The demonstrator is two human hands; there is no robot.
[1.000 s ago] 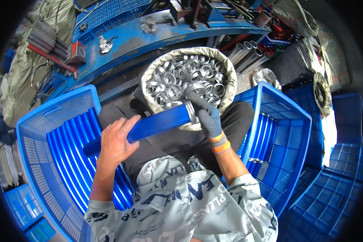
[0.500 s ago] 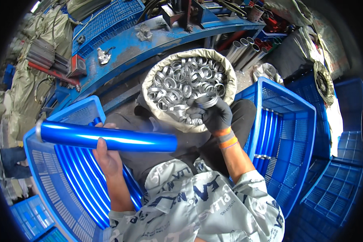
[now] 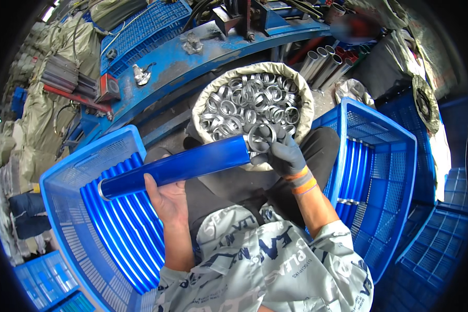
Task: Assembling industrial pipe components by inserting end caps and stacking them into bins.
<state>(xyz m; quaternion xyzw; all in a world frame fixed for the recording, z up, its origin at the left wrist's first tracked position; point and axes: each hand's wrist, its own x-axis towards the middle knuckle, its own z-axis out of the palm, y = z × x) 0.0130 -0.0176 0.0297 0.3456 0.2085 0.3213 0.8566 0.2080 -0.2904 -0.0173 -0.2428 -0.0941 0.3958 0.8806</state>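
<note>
A shiny blue metal tube (image 3: 203, 165) lies across my lap, its right end higher than its left. Bare fingers of my left hand (image 3: 170, 202) grip it near the middle from below, and a silvery ring shows at its left end. In my gloved right hand (image 3: 287, 156) is a silver metal ring (image 3: 252, 139), pinched close to the tube's right end; whether they touch I cannot tell. Just beyond, a rolled-edge woven sack (image 3: 308, 99) is full of similar rings. Under the tube's left part, a blue plastic crate (image 3: 57, 218) holds several blue tubes (image 3: 125, 229).
Another blue crate (image 3: 410, 171) at my right holds more blue tubes (image 3: 358, 166). A blue metal workbench (image 3: 161, 93) curves along the far side. Bare metal tubes (image 3: 325, 65) stand behind the sack, and stacked crates (image 3: 437, 234) are at far right.
The tube's right end has risen and moved right, while its left end has dropped. My right hand has brought a ring out of the sack to that right end.
</note>
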